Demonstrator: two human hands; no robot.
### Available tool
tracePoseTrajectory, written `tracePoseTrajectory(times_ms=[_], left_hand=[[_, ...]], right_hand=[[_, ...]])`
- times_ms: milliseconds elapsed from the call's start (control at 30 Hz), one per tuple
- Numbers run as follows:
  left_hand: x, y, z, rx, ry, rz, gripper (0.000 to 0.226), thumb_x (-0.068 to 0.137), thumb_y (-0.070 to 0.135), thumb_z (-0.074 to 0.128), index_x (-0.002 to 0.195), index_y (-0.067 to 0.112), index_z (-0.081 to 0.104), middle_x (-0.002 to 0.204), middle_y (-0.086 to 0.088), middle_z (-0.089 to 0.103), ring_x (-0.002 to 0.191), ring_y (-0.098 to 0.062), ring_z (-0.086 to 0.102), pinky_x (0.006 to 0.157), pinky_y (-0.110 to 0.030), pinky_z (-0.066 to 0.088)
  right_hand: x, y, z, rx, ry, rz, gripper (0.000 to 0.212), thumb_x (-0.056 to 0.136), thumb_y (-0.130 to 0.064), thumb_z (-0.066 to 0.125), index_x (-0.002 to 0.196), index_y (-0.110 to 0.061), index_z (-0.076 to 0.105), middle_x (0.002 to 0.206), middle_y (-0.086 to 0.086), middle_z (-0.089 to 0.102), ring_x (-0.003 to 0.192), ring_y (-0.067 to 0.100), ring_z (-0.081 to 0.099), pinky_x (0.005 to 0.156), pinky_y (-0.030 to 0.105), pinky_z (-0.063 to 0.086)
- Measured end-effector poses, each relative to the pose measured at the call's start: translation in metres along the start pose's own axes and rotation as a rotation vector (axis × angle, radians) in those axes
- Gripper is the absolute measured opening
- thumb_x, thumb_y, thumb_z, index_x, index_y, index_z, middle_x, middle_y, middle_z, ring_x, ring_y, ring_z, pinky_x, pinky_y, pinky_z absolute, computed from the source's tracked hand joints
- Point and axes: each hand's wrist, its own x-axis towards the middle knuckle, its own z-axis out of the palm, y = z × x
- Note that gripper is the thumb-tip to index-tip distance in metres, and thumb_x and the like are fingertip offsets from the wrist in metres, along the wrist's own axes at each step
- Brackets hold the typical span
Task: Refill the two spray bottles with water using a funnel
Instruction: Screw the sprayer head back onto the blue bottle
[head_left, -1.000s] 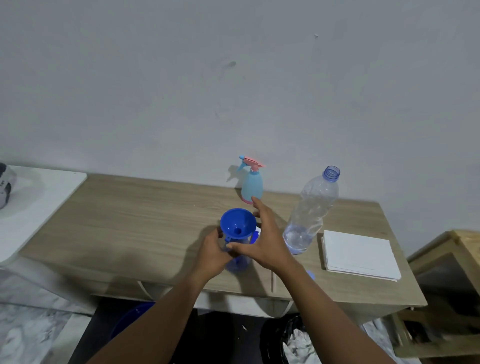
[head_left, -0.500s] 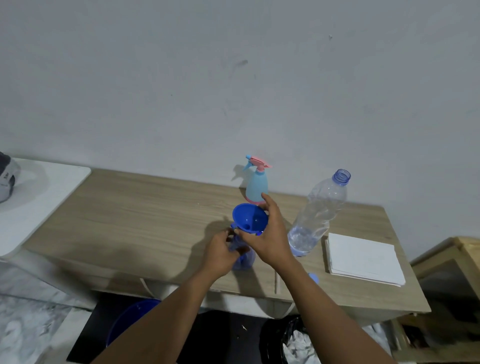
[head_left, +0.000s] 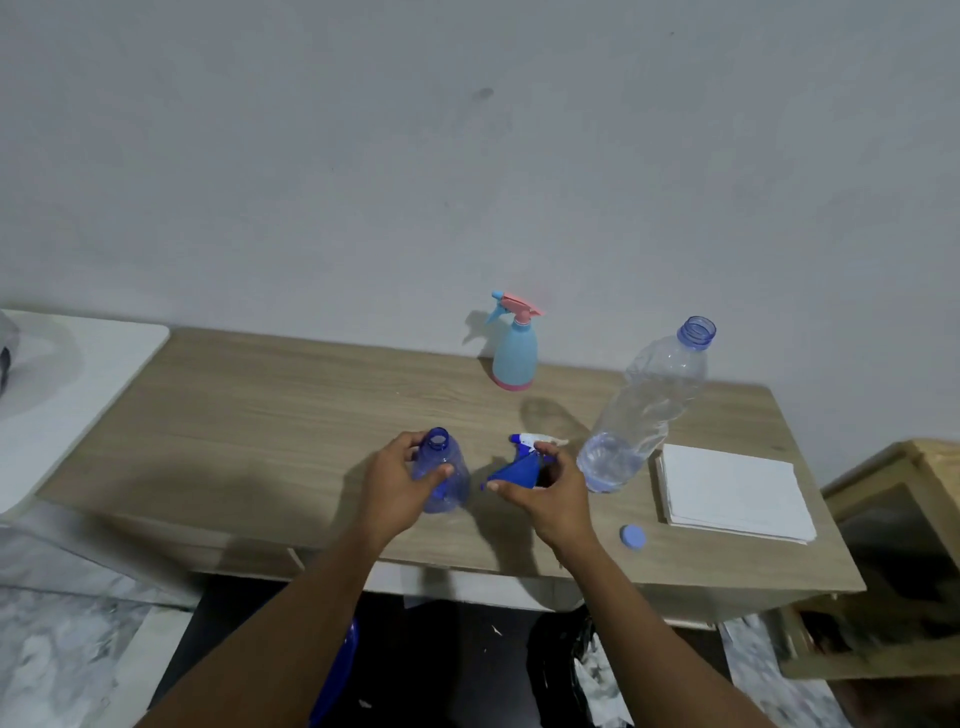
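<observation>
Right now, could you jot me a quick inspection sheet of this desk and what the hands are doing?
Surface: wooden table, against a pale wall.
Job's things: blue spray bottle open-necked and upright; blue funnel off the bottle; pale spray bottle at the back, sprayer on; water bottle uncapped, water low in it.
Clutter: blue cap lying loose; stack of white paper; white and blue sprayer head behind the funnel.
Hands: left hand grips the blue spray bottle; right hand holds the funnel.
Cables: nothing seen.
Surroundings: white side table to the left, wooden furniture to the right, bagged rubbish under the table.
</observation>
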Motion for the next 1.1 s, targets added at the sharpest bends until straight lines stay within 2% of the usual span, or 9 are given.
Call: tracePoseTrajectory(times_ms=[133, 233, 333, 433, 600, 733, 900, 1033, 1100], left_hand=[[0.004, -0.006, 0.001, -0.002, -0.002, 0.014, 0.047, 0.072, 0.01, 0.085, 0.115, 0.012, 0.065, 0.099, 0.005, 0.066, 0.091, -0.009, 0.061, 0.071, 0.002, 0.04], [0.007, -0.009, 0.0, -0.007, -0.028, 0.008, 0.045, 0.074, 0.015, 0.085, 0.113, 0.02, 0.063, 0.097, 0.015, 0.063, 0.091, -0.001, 0.059, 0.071, 0.0, 0.04], [0.01, -0.012, -0.001, -0.011, -0.047, 0.006, 0.045, 0.074, 0.015, 0.084, 0.113, 0.023, 0.063, 0.097, 0.016, 0.063, 0.09, 0.004, 0.057, 0.072, -0.001, 0.041], [0.014, -0.017, -0.002, -0.021, -0.055, 0.022, 0.047, 0.073, 0.015, 0.085, 0.115, 0.021, 0.064, 0.102, 0.009, 0.066, 0.096, -0.006, 0.06, 0.08, -0.009, 0.044], [0.021, -0.026, -0.003, -0.018, -0.078, 0.031, 0.049, 0.073, 0.021, 0.086, 0.117, 0.022, 0.064, 0.106, 0.009, 0.068, 0.1, -0.006, 0.061, 0.081, -0.014, 0.046], [0.023, -0.032, -0.004, -0.016, -0.085, 0.051, 0.048, 0.072, 0.024, 0.086, 0.115, 0.025, 0.065, 0.106, 0.013, 0.068, 0.1, -0.004, 0.06, 0.084, -0.018, 0.047], [0.024, -0.032, -0.006, -0.022, -0.103, 0.056, 0.047, 0.072, 0.023, 0.086, 0.114, 0.026, 0.065, 0.105, 0.015, 0.067, 0.099, 0.002, 0.058, 0.08, -0.008, 0.041], [0.025, -0.034, -0.006, -0.003, -0.107, 0.062, 0.048, 0.071, 0.026, 0.087, 0.114, 0.027, 0.065, 0.104, 0.017, 0.067, 0.1, 0.001, 0.059, 0.08, -0.01, 0.042], [0.026, -0.032, -0.008, -0.001, -0.112, 0.059, 0.048, 0.071, 0.027, 0.087, 0.114, 0.028, 0.065, 0.104, 0.018, 0.066, 0.1, 0.001, 0.059, 0.079, -0.009, 0.042]], right_hand=[[-0.007, 0.017, 0.012, -0.219, -0.075, -0.027, 0.074, 0.063, -0.017, 0.095, 0.126, -0.02, 0.057, 0.115, -0.004, 0.054, 0.1, 0.007, 0.061, 0.086, 0.016, 0.052], [-0.005, 0.023, 0.021, -0.509, -0.185, -0.025, 0.092, 0.063, -0.03, 0.09, 0.143, -0.02, 0.045, 0.128, 0.003, 0.045, 0.115, 0.02, 0.055, 0.101, 0.031, 0.048], [-0.005, 0.023, 0.031, -0.62, -0.21, 0.021, 0.094, 0.059, -0.037, 0.084, 0.141, -0.021, 0.042, 0.133, 0.003, 0.052, 0.118, 0.025, 0.056, 0.097, 0.039, 0.051], [-0.007, 0.029, 0.039, -0.73, -0.204, 0.009, 0.078, 0.063, -0.038, 0.082, 0.131, -0.022, 0.048, 0.124, 0.001, 0.057, 0.113, 0.025, 0.055, 0.089, 0.038, 0.052], [-0.008, 0.045, 0.044, -0.792, -0.225, -0.03, 0.08, 0.058, -0.048, 0.083, 0.129, -0.031, 0.05, 0.122, -0.009, 0.054, 0.113, 0.02, 0.05, 0.086, 0.033, 0.05], [-0.014, 0.034, 0.034, -0.591, -0.151, -0.016, 0.094, 0.055, -0.073, 0.077, 0.134, -0.031, 0.046, 0.122, -0.019, 0.047, 0.113, 0.005, 0.044, 0.093, 0.029, 0.046], [0.013, 0.027, 0.013, -0.479, 0.215, -0.089, 0.033, 0.101, -0.039, 0.049, 0.127, -0.018, 0.056, 0.119, 0.001, 0.061, 0.112, 0.022, 0.057, 0.087, 0.035, 0.046], [0.043, 0.022, 0.008, -0.71, 0.102, 0.04, 0.041, 0.105, -0.018, 0.034, 0.145, -0.017, 0.044, 0.13, 0.01, 0.057, 0.118, 0.028, 0.057, 0.092, 0.041, 0.049], [0.053, 0.024, 0.009, -0.877, 0.025, 0.047, 0.043, 0.104, -0.015, 0.036, 0.147, -0.016, 0.039, 0.126, 0.012, 0.058, 0.11, 0.028, 0.06, 0.084, 0.039, 0.051]])
